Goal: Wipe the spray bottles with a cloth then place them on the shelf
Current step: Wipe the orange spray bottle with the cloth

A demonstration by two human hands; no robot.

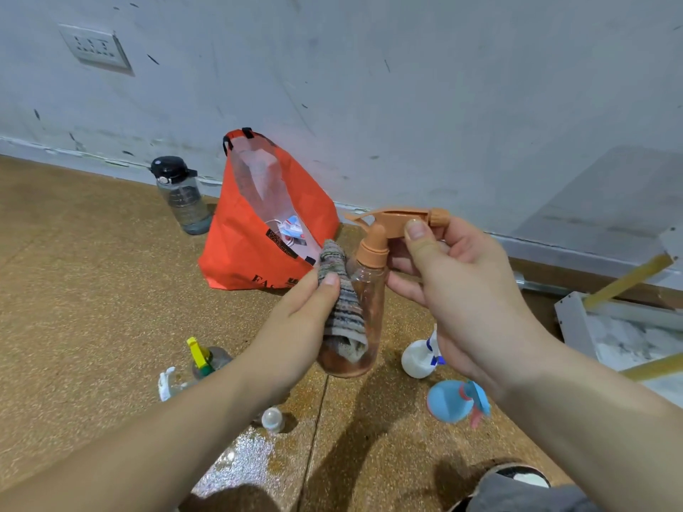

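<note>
1. The speckled brown floor (92,327) runs up to a scuffed wall. An orange tote bag (258,234) slumps against the wall, and the white shelf unit (569,312) sits at far right, well apart from the work.
2. My right hand (454,286) is closed on the sprayer head, thumb on top and fingers curled round the neck.
3. My left hand (295,327) grips the cloth, its thumb pressing it against the bottle's side.
4. The orange spray bottle (369,290) is held upright in mid-air between both hands. I judge it light, nearly empty, thin-walled and slick where wet, so the neck under the trigger is the safest place to hold it.
5. The striped cloth (342,304) is soft and bunched, and wraps the bottle's left flank.
6. A blue spray bottle (449,400), a white spray bottle (415,358) and a yellow-triggered bottle (210,360) wait on the floor below.
</note>
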